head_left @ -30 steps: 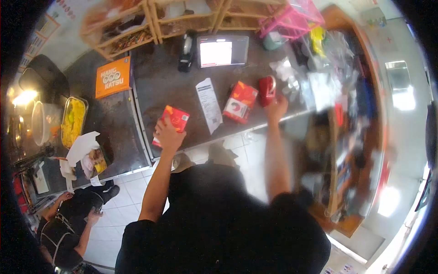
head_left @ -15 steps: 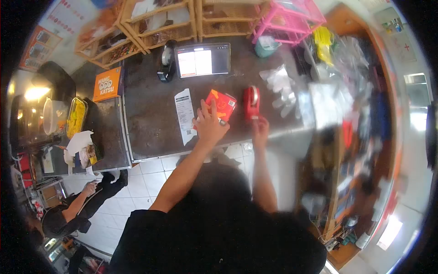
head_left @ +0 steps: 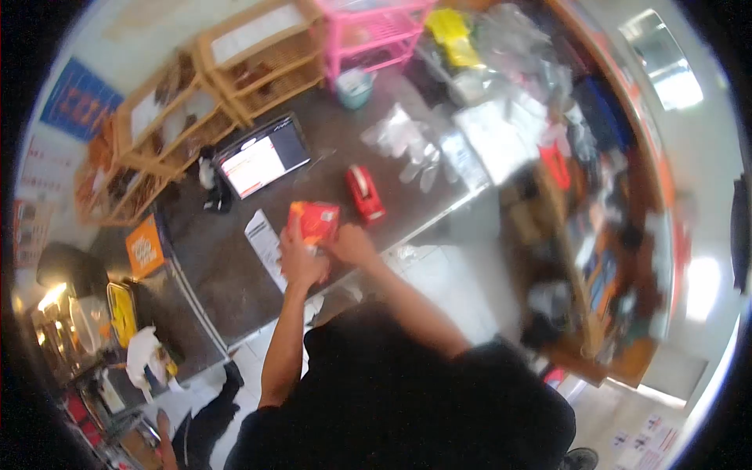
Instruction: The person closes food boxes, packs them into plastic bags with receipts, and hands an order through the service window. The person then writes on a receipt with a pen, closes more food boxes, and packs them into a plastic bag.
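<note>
**Red carton (head_left: 319,221) between both hands, red tape dispenser (head_left: 363,194) off the right one**

Left hand (head_left: 304,262): clamped on the carton's left and near side. Right hand (head_left: 353,246): fingers bunched at the carton's lower right corner; pinching or just touching, can't tell, blurred.

Carton: at the front edge of the dark counter (head_left: 205,294), straight ahead of the person. Resting or lifted, can't tell. Long axis unclear, hands cover the near end.

Printed receipt (head_left: 265,244): flat, just left of the carton, partly behind the left hand.

Key relation: dispenser sits beyond the right hand and slightly right, near but apart. Long axis runs roughly away from the person, near end towards that hand. Right is clearly the nearer hand; carton lies between left hand and dispenser.

Farther back: lit tablet (head_left: 265,160), beyond the carton and left.
</note>
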Available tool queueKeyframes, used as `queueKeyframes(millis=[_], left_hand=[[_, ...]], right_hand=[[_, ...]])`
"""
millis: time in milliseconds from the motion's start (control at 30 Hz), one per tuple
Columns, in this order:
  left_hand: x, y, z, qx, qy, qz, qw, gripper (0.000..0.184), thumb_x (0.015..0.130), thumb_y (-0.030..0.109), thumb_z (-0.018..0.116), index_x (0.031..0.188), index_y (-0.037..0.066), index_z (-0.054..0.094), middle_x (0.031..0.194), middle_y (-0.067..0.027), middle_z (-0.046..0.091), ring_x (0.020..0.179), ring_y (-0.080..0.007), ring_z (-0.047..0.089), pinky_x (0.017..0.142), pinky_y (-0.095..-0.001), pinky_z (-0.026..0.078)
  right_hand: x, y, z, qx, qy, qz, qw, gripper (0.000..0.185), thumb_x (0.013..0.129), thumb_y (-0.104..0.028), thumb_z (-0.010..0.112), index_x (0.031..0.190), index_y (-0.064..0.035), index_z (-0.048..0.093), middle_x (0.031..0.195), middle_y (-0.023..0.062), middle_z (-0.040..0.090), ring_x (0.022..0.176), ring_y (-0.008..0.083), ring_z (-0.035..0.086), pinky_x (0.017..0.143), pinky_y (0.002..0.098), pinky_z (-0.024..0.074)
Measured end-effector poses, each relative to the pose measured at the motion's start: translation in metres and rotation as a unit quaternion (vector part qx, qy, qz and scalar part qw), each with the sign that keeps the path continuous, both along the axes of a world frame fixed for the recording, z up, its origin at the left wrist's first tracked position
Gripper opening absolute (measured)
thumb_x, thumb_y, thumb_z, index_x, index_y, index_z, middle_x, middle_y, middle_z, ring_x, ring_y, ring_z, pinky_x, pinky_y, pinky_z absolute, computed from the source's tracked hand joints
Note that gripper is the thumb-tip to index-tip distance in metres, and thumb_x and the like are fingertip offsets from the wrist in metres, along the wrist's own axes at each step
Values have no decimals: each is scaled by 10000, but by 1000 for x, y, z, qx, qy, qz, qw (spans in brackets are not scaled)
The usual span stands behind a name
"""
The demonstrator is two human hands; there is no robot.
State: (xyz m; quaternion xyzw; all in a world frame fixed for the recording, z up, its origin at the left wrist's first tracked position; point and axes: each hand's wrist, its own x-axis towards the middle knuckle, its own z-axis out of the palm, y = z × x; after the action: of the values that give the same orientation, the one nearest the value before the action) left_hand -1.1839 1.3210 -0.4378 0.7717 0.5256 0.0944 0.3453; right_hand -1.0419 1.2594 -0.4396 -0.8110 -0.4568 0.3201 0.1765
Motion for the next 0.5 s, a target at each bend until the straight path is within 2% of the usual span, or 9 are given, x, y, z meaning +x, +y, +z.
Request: queueKeyframes(millis=[100,167,233,300,367,400,433,467,500], left_hand=[[-18,13,-13,-173,-322,-34,930,1070,586,66,828,1486,94,251,1426,-191,379,1279,-332,443,1050,-438,398],[-11,9,23,-231,-285,-23,930,1058,575,25,829,1473,63,270,1418,-182,385,1275,-301,447,1050,-402,398],[-4,4,40,-157,-190,-34,969,1053,566,59,843,1463,59,292,1421,-198,380,1288,-327,435,1066,-418,379],[5,-1,30,59,-21,-73,995,1061,555,147,866,1457,68,312,1430,-229,369,1304,-390,411,1089,-460,346],[21,-10,13,73,87,-27,993,1054,551,244,869,1444,69,337,1435,-258,355,1316,-440,371,1105,-495,310],[23,-11,11,83,102,-36,991,1037,560,268,865,1438,67,350,1445,-262,344,1331,-440,355,1107,-498,306],[27,-9,12,93,115,-46,988,1021,569,293,861,1431,65,363,1455,-267,333,1345,-440,339,1109,-502,303],[36,-5,26,68,97,-44,992,1018,573,293,863,1431,60,365,1465,-266,326,1361,-429,325,1114,-500,297],[40,-6,37,40,82,-38,995,1016,577,293,864,1431,55,368,1474,-265,319,1376,-417,311,1119,-498,290]], right_hand=[[24,-17,3,42,353,-20,935,613,803,-612,686,936,-13,694,728,128,676,674,219,686,601,349,549],[28,-35,-5,118,443,-37,888,578,819,-589,688,932,-22,690,704,103,663,658,180,676,584,324,542],[63,-36,-6,107,384,102,911,446,866,-492,679,958,-56,679,755,90,680,672,176,676,620,336,546],[151,-46,-11,146,225,48,962,303,894,-380,668,959,-85,681,765,73,681,689,159,679,639,334,542],[306,-55,-50,166,99,-176,965,176,859,-215,620,954,-79,680,853,114,678,773,247,659,684,368,524],[383,-60,-69,176,52,-287,940,149,841,-132,595,952,-77,679,897,134,676,814,291,649,706,384,515],[474,-75,-87,310,-260,-198,893,175,849,-90,535,953,-63,673,864,132,666,788,304,643,683,392,518],[555,-88,-88,249,-213,-323,888,217,888,-179,543,997,-28,653,978,181,659,925,342,631,821,477,485],[662,-113,-157,228,-587,-222,745,204,874,-148,538,1009,-44,652,1010,142,659,946,344,617,836,478,473]])
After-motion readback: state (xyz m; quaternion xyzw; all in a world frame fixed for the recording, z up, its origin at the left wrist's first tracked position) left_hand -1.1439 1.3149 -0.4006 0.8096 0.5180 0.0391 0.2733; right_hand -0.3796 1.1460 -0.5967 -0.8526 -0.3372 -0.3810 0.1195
